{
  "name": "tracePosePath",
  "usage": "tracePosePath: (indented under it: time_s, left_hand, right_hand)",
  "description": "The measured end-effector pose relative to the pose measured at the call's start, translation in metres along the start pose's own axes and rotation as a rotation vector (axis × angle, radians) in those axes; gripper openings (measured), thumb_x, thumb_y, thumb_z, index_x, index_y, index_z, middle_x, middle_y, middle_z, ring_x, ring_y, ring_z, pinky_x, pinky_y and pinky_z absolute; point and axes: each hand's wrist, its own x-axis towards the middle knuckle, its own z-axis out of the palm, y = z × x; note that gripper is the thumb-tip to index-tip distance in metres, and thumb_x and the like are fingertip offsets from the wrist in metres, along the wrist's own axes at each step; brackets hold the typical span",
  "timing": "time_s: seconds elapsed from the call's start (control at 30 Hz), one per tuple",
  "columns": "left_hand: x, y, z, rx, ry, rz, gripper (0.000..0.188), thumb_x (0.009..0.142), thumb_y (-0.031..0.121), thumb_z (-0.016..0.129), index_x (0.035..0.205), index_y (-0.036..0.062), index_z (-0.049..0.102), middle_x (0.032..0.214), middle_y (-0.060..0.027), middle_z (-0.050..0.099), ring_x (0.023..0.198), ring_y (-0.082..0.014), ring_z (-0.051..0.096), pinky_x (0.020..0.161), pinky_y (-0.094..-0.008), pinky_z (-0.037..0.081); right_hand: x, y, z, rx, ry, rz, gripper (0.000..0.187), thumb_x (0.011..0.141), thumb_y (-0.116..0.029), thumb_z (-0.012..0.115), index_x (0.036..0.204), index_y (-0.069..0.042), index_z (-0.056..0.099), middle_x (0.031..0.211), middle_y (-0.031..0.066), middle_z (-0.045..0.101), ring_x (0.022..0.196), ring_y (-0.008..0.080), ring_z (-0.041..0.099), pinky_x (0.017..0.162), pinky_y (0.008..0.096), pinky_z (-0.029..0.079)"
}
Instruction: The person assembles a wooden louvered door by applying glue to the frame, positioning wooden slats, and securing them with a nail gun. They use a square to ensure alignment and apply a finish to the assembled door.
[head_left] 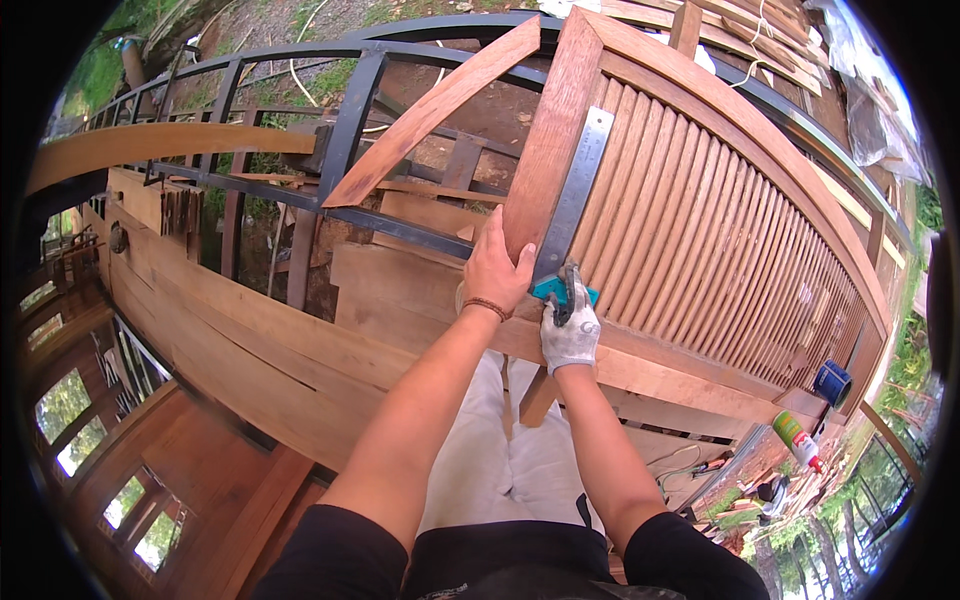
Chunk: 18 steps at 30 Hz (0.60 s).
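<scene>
A louvered wooden panel (700, 240) with slanted slats lies in front of me. A steel try square with a teal handle (590, 165) rests along its wide left frame piece (560, 120), the blade pointing away from me. My left hand (498, 270), bare with a cord bracelet, lies on the near end of that piece, fingers stretched out and thumb close to the blade. My right hand (571, 330), in a grey-white work glove with dark fingertips, is closed on the teal handle at the frame's near corner. Its grip partly hides the handle.
A loose wooden strip with angled ends (435, 115) lies across a black metal frame (355, 125) at the left. Wide boards (240, 310) run along the near left. A blue cup (832, 382) and a green-and-white bottle with red cap (797, 440) are at the right.
</scene>
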Motion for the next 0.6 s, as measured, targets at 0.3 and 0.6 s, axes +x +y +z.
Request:
tracePosePath:
  time_s: [0.3, 0.6]
  left_hand:
    - [0.001, 0.005, -0.007, -0.034, -0.017, -0.023, 0.073, 0.085, 0.028, 0.065, 0.145, 0.0007, 0.034, 0.136, -0.0267, 0.05, 0.123, -0.041, 0.052, 0.1, -0.0448, 0.044]
    - [-0.001, 0.001, -0.004, -0.051, 0.019, 0.015, 0.073, 0.085, 0.027, 0.066, 0.145, -0.0009, 0.034, 0.137, -0.0263, 0.05, 0.124, -0.0405, 0.051, 0.102, -0.0445, 0.043]
  right_hand:
    - [0.004, 0.004, -0.006, 0.158, -0.004, -0.029, 0.059, 0.087, 0.004, 0.057, 0.143, -0.006, 0.042, 0.123, 0.016, 0.063, 0.112, 0.0314, 0.062, 0.093, 0.038, 0.052]
    - [0.006, 0.01, -0.001, 0.071, 0.086, -0.095, 0.051, 0.086, 0.01, 0.056, 0.136, 0.0, 0.048, 0.118, 0.014, 0.068, 0.11, 0.0214, 0.065, 0.095, 0.0309, 0.05]
